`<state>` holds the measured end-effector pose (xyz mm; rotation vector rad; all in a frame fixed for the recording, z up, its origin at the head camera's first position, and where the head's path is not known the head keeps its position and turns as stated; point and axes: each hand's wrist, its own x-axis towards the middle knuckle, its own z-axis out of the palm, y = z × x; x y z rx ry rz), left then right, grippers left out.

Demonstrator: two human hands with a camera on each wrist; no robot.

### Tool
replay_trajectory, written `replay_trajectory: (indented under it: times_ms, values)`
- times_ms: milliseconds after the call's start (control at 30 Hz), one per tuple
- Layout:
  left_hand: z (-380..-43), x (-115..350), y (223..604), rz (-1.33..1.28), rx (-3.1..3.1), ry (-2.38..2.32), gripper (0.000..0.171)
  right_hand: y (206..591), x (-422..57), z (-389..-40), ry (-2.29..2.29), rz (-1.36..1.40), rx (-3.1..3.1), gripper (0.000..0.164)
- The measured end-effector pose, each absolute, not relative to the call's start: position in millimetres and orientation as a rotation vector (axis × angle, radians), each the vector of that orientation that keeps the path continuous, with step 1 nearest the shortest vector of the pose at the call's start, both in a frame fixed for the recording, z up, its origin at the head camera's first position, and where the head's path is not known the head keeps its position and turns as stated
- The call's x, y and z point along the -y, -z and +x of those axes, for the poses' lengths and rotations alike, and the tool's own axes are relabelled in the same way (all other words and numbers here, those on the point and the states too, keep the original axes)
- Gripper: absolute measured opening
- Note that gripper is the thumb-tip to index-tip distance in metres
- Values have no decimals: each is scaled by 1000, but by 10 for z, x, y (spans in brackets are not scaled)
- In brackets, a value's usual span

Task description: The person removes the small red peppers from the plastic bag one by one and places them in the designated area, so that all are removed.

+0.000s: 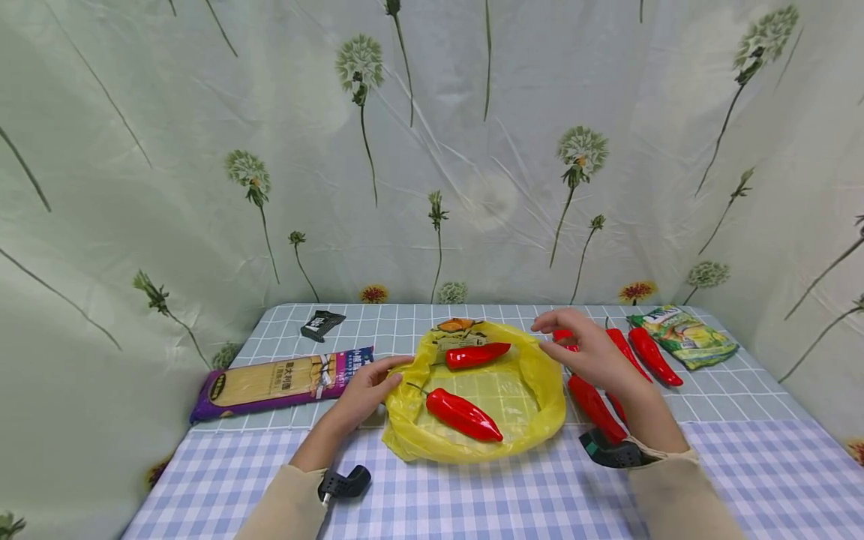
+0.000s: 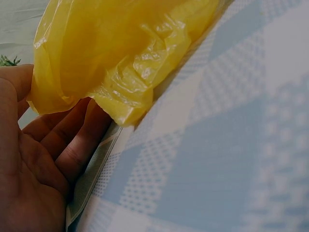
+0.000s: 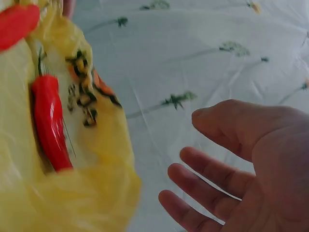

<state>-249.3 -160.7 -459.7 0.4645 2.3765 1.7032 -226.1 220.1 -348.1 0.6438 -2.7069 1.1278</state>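
Note:
A yellow plastic bag [image 1: 405, 442] lies spread wide, its rim rolled up around two red chili peppers, one in front [image 1: 464, 415] and one behind [image 1: 476, 355]. At the bag's left rim, my left hand [image 1: 367, 390] pinches the plastic between thumb and fingers; the left wrist view shows the yellow film [image 2: 72, 58] between them. My right hand [image 1: 587, 352] hovers by the bag's right rim, fingers spread and holding nothing. Beneath and beside that hand lie several more red peppers [image 1: 594, 405], partly hidden by the forearm.
Left of the bag is a purple pack of noodles [image 1: 283, 381], with a small black packet [image 1: 322, 325] behind it. A green and yellow packet [image 1: 685, 335] sits at the back right. Checked cloth [image 1: 472, 499] covers the table, and a flowered curtain [image 1: 472, 150] hangs behind.

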Motion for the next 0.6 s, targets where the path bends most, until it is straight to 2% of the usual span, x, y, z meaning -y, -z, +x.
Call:
replay_trajectory:
  times_ms: [333,600]
  values:
    - [-2500,1594,4589,466,-2371,-1708,40,3627,-1827,-2255,-1180,857,2672,36]
    - [-2488,1600,4578,462,-2389,-1696,39,3789,-1535,-2209,-1094,980,2713,36]
